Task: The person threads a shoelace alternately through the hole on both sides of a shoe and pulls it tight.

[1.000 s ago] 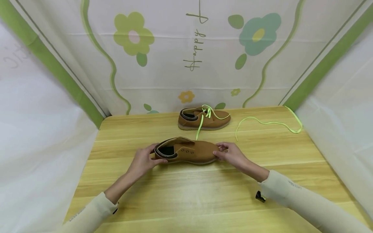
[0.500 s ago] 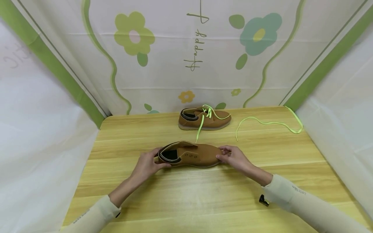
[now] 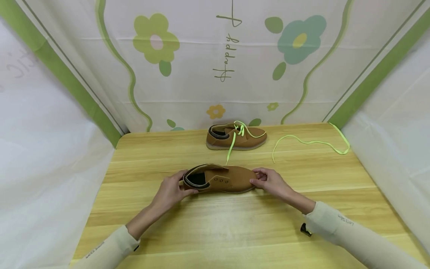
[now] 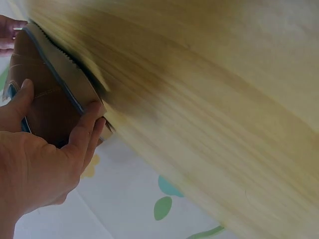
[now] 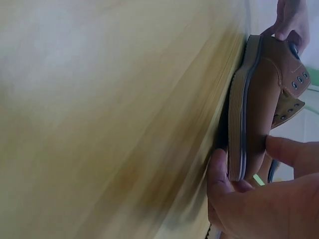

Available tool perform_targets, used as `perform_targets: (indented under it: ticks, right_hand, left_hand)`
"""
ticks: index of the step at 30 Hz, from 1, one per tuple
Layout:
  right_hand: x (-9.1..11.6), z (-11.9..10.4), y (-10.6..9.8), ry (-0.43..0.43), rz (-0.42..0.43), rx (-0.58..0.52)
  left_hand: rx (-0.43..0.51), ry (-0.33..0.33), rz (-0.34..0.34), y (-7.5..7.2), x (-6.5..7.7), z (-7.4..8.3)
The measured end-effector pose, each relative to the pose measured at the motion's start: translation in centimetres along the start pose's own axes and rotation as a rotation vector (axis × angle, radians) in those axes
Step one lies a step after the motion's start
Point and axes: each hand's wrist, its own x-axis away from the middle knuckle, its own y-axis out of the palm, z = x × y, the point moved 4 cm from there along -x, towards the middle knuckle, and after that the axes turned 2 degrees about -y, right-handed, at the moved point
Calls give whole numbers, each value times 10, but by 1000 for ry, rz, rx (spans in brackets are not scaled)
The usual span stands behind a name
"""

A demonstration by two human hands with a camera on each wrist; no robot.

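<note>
in the head view, the near shoe (image 3: 240,180) hides fingertips of the left hand (image 3: 170,191) behind its heel. the left sleeve (image 3: 112,246) and right sleeve (image 3: 356,233) run off the bottom edge, their print (image 3: 345,220) too small to read; the table (image 3: 215,231) is cut off there too. the left wrist view crops the right hand (image 4: 6,33) at its left edge.

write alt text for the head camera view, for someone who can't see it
An unlaced brown shoe is held at a wooden table, left hand at its heel and right hand at its toe. Beyond it stands a matching shoe with a bright green lace; a loose lace in similar green lies to the right.
</note>
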Motion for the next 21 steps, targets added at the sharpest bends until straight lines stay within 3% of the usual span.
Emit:
perform_targets:
  ticks: [9, 17, 21]
  right_hand:
    - [-4, 0, -15, -206, -21, 169]
    - [-20, 8, -49, -403, 119, 399]
    - [-28, 19, -63, -479, 156, 532]
  left_hand:
    - [-85, 30, 25, -6, 1, 5]
    - [-60, 272, 183, -17, -3, 32]
    - [-46, 354, 216, -14, -3, 44]
